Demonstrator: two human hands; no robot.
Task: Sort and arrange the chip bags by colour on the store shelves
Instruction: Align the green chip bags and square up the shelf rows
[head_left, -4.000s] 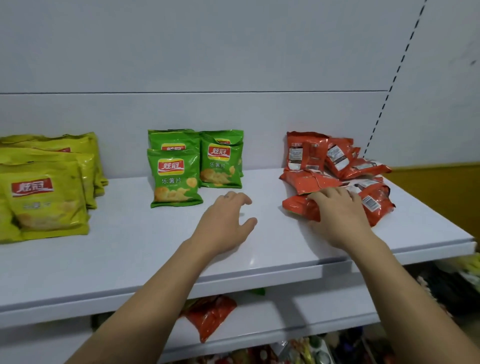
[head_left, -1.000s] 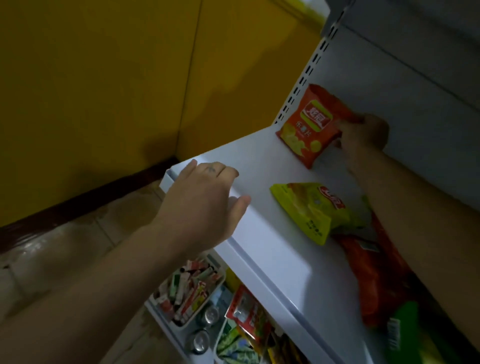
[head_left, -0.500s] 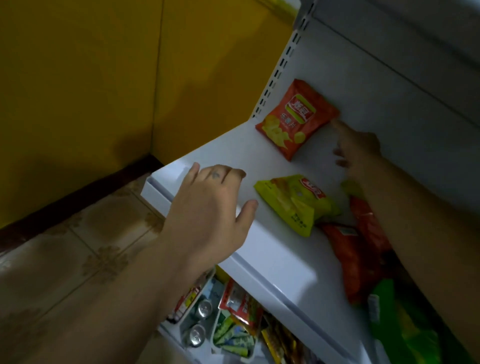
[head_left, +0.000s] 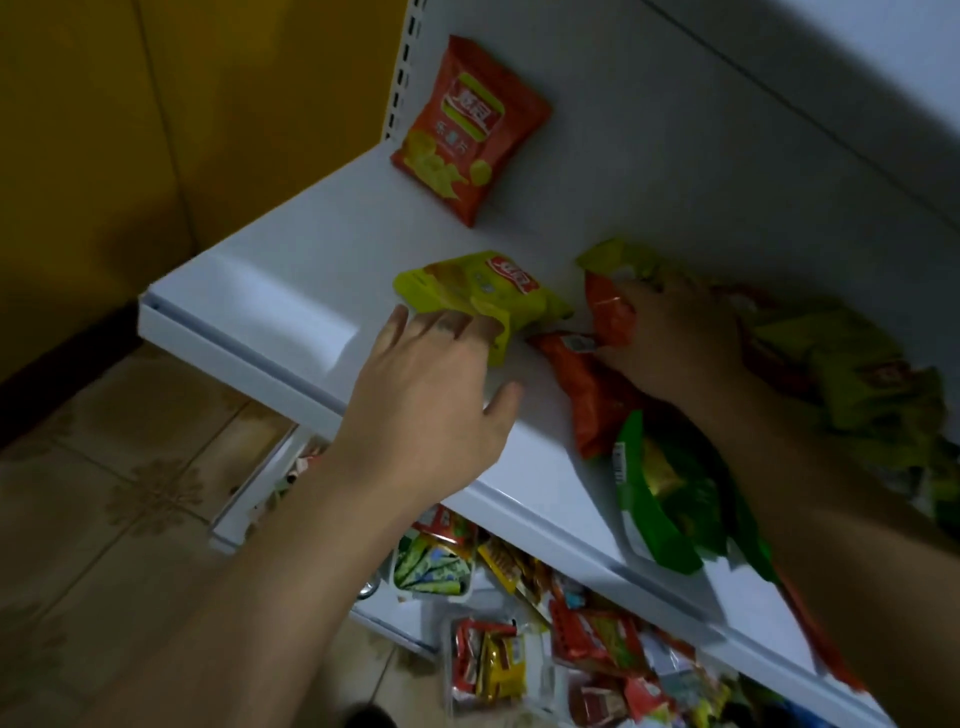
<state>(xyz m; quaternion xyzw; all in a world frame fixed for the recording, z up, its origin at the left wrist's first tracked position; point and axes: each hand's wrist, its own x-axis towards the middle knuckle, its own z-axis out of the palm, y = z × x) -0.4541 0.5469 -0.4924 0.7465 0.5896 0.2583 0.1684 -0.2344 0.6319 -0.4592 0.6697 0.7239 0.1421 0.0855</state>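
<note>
An orange chip bag (head_left: 467, 130) leans upright against the back panel at the left end of the white shelf (head_left: 260, 306). A yellow chip bag (head_left: 478, 291) lies flat in front of it, and the spread fingertips of my left hand (head_left: 431, 384) touch its near edge. My right hand (head_left: 675, 338) closes over a second orange bag (head_left: 610, 306) in the mixed pile. A third orange bag (head_left: 592, 395) lies below it, beside a green bag (head_left: 660, 493) at the shelf's front. More yellow-green bags (head_left: 857, 374) are heaped to the right, partly hidden by my right forearm.
The shelf's left end borders a yellow wall (head_left: 156, 130) and a perforated upright (head_left: 402, 67). Below the shelf stand trays of mixed small snacks (head_left: 493, 660). Tiled floor (head_left: 104, 493) lies to the left.
My right hand let go of the upright orange bag and dropped back onto the pile, closing on another orange bag. My left hand slid forward from the shelf edge to the yellow bag.
</note>
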